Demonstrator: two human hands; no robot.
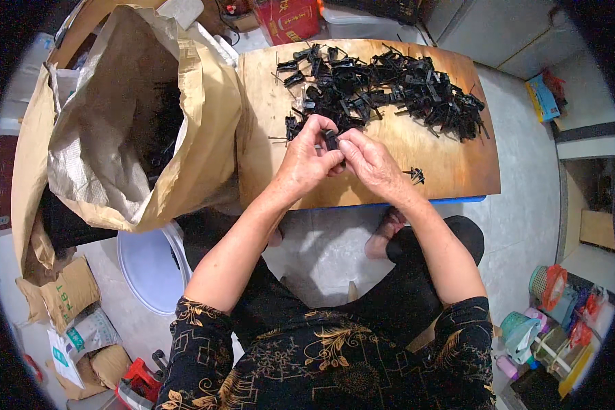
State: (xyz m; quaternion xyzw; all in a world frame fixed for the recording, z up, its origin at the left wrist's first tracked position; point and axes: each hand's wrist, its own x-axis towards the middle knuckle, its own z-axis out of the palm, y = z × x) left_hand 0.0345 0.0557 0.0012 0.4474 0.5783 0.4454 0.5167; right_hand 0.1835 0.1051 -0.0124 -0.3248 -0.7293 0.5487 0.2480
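Observation:
Over the front half of a wooden board (266, 164), my two hands meet at one small black plastic part (330, 140). My left hand (307, 154) pinches it between thumb and fingers. From the other side my right hand (370, 162) has its thumb and fingertips closed at the part's lower right; the fingers partly hide it. Just beyond my fingers spreads a heap of similar black plastic parts (348, 85), many with thin pins sticking out. A few loose black pieces (415, 175) lie apart near my right wrist.
A large open woven sack (208, 137) with dark contents stands left of the board. Below it sits a white round tub (147, 266). Brown packages (72, 294) lie at lower left, a red box (287, 20) behind the board, a shelf of small items (553, 335) at lower right.

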